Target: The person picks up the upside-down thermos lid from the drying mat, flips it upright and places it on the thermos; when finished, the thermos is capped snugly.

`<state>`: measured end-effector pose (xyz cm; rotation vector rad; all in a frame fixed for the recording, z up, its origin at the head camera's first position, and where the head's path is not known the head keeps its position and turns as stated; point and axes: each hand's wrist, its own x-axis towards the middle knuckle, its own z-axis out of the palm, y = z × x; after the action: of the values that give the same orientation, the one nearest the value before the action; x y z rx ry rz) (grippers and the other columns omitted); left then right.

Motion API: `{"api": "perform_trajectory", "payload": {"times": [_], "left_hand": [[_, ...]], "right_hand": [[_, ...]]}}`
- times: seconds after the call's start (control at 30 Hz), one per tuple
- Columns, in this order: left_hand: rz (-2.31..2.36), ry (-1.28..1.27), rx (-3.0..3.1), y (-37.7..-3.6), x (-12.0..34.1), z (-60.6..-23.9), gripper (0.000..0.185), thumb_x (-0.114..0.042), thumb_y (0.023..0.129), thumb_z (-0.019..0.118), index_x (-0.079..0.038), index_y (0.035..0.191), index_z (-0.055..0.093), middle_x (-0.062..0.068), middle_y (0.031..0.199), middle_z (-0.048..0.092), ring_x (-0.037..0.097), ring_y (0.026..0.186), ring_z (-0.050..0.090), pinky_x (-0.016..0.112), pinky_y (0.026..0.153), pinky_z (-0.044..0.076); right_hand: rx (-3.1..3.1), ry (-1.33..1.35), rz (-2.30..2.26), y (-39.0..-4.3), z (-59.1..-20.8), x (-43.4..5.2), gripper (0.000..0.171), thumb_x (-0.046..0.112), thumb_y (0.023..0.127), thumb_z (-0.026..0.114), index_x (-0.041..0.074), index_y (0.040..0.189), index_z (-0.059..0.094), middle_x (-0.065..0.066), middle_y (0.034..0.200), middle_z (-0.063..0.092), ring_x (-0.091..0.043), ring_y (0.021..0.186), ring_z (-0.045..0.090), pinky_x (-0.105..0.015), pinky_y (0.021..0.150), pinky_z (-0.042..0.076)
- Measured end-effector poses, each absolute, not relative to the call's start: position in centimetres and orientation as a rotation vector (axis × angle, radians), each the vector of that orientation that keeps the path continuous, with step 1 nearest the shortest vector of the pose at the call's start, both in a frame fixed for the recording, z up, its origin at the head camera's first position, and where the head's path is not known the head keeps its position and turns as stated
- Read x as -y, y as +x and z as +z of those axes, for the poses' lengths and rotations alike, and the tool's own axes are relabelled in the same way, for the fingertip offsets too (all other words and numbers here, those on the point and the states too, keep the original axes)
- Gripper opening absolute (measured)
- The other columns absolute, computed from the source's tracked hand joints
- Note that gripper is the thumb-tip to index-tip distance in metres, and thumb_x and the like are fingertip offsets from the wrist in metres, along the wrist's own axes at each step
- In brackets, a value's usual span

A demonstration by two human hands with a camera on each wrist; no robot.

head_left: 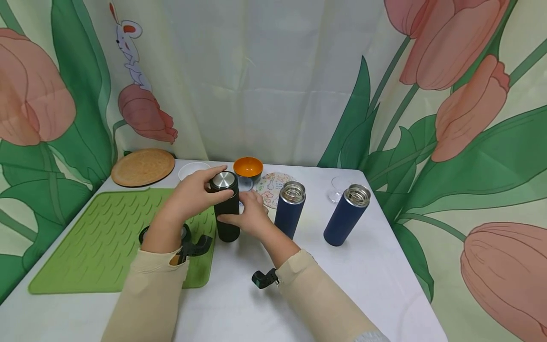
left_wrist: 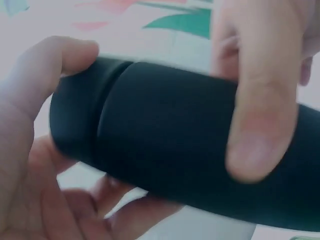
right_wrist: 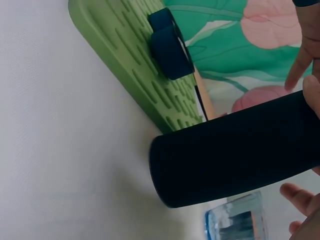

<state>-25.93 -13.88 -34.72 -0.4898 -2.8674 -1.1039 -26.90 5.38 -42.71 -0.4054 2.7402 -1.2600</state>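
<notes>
A black thermos bottle [head_left: 228, 232] with a silver-topped lid [head_left: 224, 179] is upright at the right edge of the green mat. My left hand [head_left: 194, 194] grips its lid from the left, thumb and fingers around the rim. Lower on the body, my right hand [head_left: 253, 214] holds it from the right; its thumb [left_wrist: 260, 145] lies across the black side in the left wrist view. The seam between lid and body shows there. To the right, two navy thermos bottles, one nearer [head_left: 289, 213] and one farther right [head_left: 345, 221], have uncovered steel mouths.
On the green ridged mat [head_left: 107, 228] lie dark blue lids [right_wrist: 172, 52], largely hidden by my left wrist in the head view. Behind are a round wooden board [head_left: 143, 168], white plate [head_left: 192, 168], orange bowl [head_left: 248, 166], clear cup [right_wrist: 237, 220], patterned plate [head_left: 271, 190] and stemmed glass [head_left: 337, 187].
</notes>
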Motion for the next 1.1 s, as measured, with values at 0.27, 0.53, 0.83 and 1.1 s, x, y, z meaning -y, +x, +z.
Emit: {"api": "perform_trajectory", "payload": {"times": [0.27,0.53,0.83,1.1], "left_hand": [[-0.900,-0.202,2.793,-25.0,11.2,-35.4,0.097,-0.068,0.084,0.081,-0.003,0.150,0.052,0.024,0.135,0.067,0.042,0.119,0.067,0.058,0.093,0.056],[-1.026,-0.171,2.704,-25.0,11.5,-35.9,0.082,-0.062,0.079,0.088,-0.005,0.127,0.054,0.019,0.115,0.073,0.037,0.097,0.071,0.048,0.079,0.057],[-1.248,-0.407,2.815,-26.5,14.1,-35.5,0.071,-0.046,0.084,0.091,-0.022,0.143,0.059,0.010,0.122,0.072,0.031,0.109,0.067,0.044,0.088,0.054],[-1.240,-0.369,2.845,-26.0,14.2,-35.4,0.079,-0.052,0.088,0.085,-0.015,0.147,0.050,0.014,0.123,0.067,0.032,0.108,0.065,0.043,0.086,0.054]], "right_hand": [[-2.739,-0.412,-1.255,-26.6,-42.8,-5.1,0.075,0.048,0.091,0.083,0.030,0.156,0.051,-0.003,0.168,0.042,-0.034,0.165,0.011,-0.072,0.124,0.019],[-2.720,-0.381,-1.245,-26.5,-42.9,-5.1,0.080,0.051,0.092,0.081,0.030,0.159,0.044,-0.002,0.168,0.039,-0.030,0.164,0.013,-0.067,0.125,0.019],[-2.747,-0.445,-1.225,-27.0,-42.8,-5.3,0.077,0.052,0.091,0.081,0.034,0.157,0.046,-0.002,0.164,0.046,-0.030,0.163,0.014,-0.066,0.122,0.022],[-2.755,-0.452,-1.177,-27.0,-43.0,-5.2,0.077,0.052,0.094,0.078,0.032,0.160,0.043,-0.004,0.168,0.040,-0.033,0.164,0.010,-0.068,0.123,0.020]]}}
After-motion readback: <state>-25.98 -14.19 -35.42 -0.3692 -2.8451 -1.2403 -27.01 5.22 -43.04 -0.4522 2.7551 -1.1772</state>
